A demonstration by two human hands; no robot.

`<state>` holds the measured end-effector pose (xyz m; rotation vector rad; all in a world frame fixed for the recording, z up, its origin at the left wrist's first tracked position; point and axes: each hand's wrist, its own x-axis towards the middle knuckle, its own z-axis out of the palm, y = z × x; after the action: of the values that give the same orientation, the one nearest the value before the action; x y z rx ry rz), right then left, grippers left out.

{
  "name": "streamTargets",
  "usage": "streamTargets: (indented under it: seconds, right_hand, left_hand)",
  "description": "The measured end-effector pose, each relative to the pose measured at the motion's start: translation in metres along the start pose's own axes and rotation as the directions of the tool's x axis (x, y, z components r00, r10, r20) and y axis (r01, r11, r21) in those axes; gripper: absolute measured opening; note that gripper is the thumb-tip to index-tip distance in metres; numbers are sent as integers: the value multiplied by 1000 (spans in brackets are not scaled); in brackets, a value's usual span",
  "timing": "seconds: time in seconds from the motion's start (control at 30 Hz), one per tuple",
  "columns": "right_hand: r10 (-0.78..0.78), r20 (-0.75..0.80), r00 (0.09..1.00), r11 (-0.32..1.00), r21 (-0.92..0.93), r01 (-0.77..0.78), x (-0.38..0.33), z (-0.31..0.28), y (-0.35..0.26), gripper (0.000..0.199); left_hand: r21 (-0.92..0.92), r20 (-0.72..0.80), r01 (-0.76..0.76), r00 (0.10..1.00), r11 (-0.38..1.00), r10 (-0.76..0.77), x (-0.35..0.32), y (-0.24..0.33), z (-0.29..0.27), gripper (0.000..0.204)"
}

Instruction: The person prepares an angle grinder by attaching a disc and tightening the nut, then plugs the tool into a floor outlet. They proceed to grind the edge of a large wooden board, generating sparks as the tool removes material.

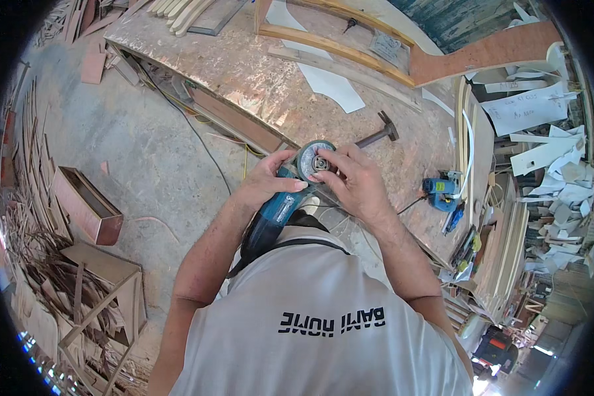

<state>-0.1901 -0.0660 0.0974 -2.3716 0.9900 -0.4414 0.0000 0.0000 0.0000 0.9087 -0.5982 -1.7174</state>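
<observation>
A blue and black angle grinder (pixel 278 208) rests against my body, its round disc (pixel 308 157) turned up toward me. My left hand (pixel 268 179) is closed round the grinder's head, with the thumb lying just below the disc. At the disc's centre sits a metal locking nut (pixel 321 164). My right hand (pixel 355 177) has its thumb and fingertips pinched on that nut. Just beyond my right hand, a hammer (pixel 379 132) lies on the workbench (pixel 244 79).
A blue jigsaw (pixel 440 191) stands at the bench's right side. A wooden frame (pixel 336 45) and a white paper template (pixel 330 86) lie farther back. A cable (pixel 198 135) hangs by the bench's left edge. On the floor at left are a wooden box (pixel 89 204) and heaps of scrap strips.
</observation>
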Motion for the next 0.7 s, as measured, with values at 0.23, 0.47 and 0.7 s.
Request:
streamTargets:
  seconds: [0.23,0.47,0.7]
  right_hand:
    - [-88,-35,996,987,-142,82,7,3,0,36]
    - [-110,-7,994,975,-193,106,11,-1,-1,35]
    - [-124,-23,992,967,-225,116,10,-2,6,35]
  left_hand:
    - [-33,19,16,1000,999,-15,4,5,-8,68]
    - [-17,-9,21,1000,1000,-21,7,4,-7,71]
    - [17,-43,6,999,1000,-5,10,4,-3,73]
